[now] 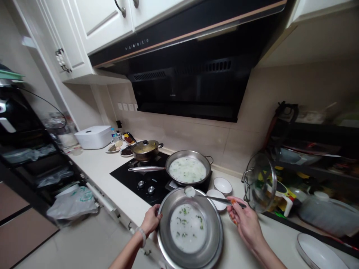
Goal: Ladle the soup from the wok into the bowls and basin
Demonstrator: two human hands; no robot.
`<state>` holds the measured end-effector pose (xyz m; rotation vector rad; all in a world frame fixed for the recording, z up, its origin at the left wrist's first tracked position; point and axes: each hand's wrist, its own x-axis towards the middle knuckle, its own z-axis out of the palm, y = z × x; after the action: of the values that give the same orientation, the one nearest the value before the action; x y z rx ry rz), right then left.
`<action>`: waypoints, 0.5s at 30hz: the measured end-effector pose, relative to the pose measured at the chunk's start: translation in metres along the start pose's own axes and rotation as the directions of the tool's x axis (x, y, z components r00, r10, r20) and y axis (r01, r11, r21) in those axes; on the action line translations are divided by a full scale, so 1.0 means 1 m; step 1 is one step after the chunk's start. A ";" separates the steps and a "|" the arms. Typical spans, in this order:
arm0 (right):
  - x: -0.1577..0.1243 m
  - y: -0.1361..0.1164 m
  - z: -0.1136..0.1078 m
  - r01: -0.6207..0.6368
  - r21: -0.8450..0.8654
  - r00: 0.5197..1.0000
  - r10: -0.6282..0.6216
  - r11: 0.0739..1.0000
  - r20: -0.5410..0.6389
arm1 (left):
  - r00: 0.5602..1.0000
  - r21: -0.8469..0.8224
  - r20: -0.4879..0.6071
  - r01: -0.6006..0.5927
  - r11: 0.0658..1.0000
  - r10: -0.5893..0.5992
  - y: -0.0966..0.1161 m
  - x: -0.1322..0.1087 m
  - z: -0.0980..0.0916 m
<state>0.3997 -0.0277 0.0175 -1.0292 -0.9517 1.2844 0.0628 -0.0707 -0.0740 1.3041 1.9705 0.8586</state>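
Note:
My left hand [151,219] is closed on the left rim of a wide metal basin [214,239], which holds milky white liquid [187,231] with chopped green bits floating in it. In my right hand [244,216] is the handle of a metal ladle [189,192]. Its bowl, with whitish liquid in it, hangs over the far rim of the basin. Just beyond, a frying pan [207,178] with a long handle stands on the stove, filled with similar white liquid and greens. Two small white bowls [223,184] sit right of the pan, the nearer one partly behind the ladle handle.
On the black stove [126,172], a lidded pot [145,152] stands at the back left. A glass lid [259,183] leans upright at the right beside a crowded rack [305,157]. A white oval dish [319,252] lies at lower right. The range hood [190,82] hangs above.

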 end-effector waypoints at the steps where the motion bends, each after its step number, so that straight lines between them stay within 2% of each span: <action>1: -0.004 0.004 -0.004 -0.013 -0.015 1.000 0.013 1.000 0.000 | 1.000 0.003 0.002 0.003 1.000 -0.003 0.000 0.000 0.000; 7: -0.026 0.036 -0.026 -0.043 -0.134 0.998 0.049 0.990 0.046 | 1.000 -0.011 -0.003 0.010 1.000 -0.010 0.000 -0.002 0.000; 15: -0.045 0.053 -0.039 0.108 -0.266 0.983 -0.063 0.958 0.174 | 1.000 -0.016 -0.009 0.010 1.000 -0.010 -0.001 -0.003 0.000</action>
<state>0.4194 -0.0751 -0.0437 -1.0923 -1.3153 1.1998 0.0633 -0.0733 -0.0742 1.2819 1.9715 0.8756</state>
